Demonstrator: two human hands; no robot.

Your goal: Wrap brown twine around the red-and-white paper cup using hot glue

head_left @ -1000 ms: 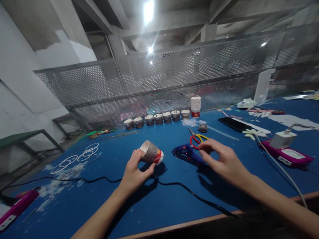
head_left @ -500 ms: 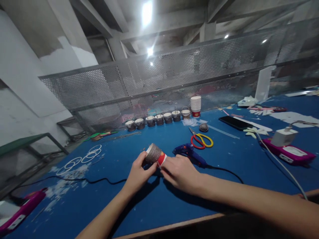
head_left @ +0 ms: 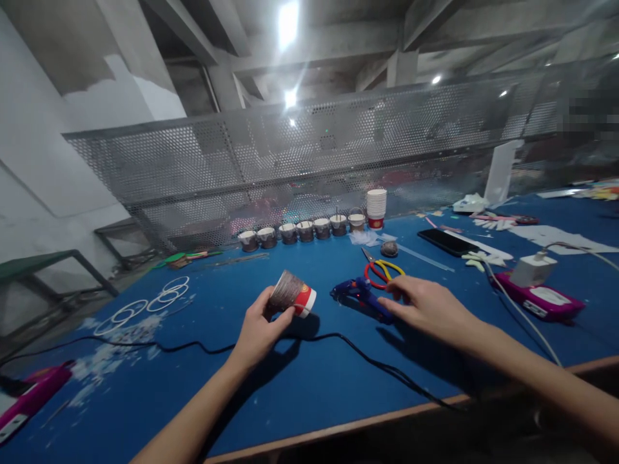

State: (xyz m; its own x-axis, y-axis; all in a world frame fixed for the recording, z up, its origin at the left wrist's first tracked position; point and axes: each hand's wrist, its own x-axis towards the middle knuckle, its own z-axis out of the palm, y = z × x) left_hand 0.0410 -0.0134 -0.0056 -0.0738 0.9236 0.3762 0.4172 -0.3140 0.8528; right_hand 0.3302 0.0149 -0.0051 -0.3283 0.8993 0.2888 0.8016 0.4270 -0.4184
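Note:
My left hand [head_left: 258, 328] grips a small paper cup [head_left: 291, 294] wrapped in grey-brown thread, with a red and white band at its bottom end. The cup is tilted on its side above the blue table [head_left: 300, 386]. My right hand [head_left: 425, 306] lies to the right with fingers stretched out, its fingertips at the rear of a blue glue gun [head_left: 360, 295] lying on the table. Red and yellow scissors [head_left: 382, 270] lie just behind that hand.
A black cord [head_left: 367, 361] runs from the glue gun across the table front. A row of wrapped cups [head_left: 302, 231] and a stack of white cups [head_left: 376, 207] stand by the perforated metal screen. A phone [head_left: 447, 241], a pink device [head_left: 541, 299] and white rings [head_left: 145, 304] also lie about.
My right hand has left the cup and moved right to the glue gun. My left hand has turned the cup, its open end now facing up and left.

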